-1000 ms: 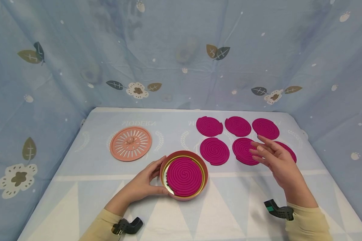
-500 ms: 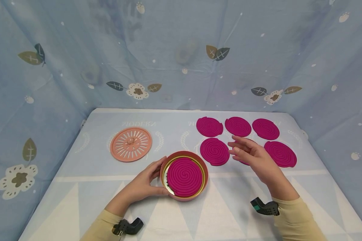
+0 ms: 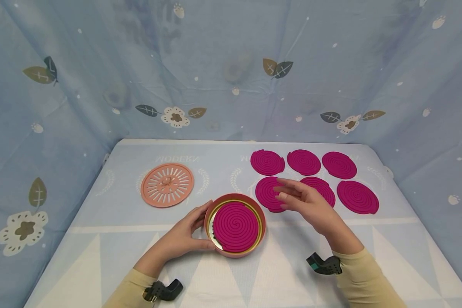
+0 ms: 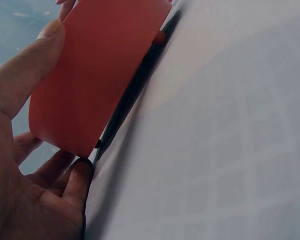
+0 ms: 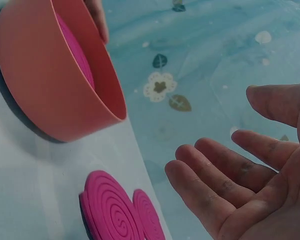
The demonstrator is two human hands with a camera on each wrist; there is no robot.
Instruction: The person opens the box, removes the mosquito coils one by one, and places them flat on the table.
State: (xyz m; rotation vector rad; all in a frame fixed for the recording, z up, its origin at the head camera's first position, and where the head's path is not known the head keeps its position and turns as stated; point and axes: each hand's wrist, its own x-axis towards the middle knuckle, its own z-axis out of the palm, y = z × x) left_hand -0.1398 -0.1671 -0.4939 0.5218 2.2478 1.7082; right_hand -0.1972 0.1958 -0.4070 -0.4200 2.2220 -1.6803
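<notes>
A coral-red round mosquito coil holder (image 3: 235,255) stands on the table in the middle of the head view. Inside lies a magenta mosquito coil (image 3: 236,226), flat within a gold inner ring. My left hand (image 3: 185,236) grips the holder's left side, thumb at the front and fingers at the back; the left wrist view shows its red wall (image 4: 95,75) between thumb and fingers. My right hand (image 3: 308,205), fingers loosely extended and holding nothing, hovers by the front-row left coil (image 3: 265,194), overlapping part of it. In the right wrist view this coil (image 5: 117,215) lies below the fingers.
A slotted coral lid (image 3: 166,185) with a small knob lies to the left. More magenta coils (image 3: 303,162) lie in two rows at the right, including a front-right one (image 3: 358,197). A patterned blue curtain (image 3: 231,77) rises behind the table (image 3: 215,154).
My right hand has moved left across the front row, from between the middle and right coils to the left one. The left hand and the holder have stayed put.
</notes>
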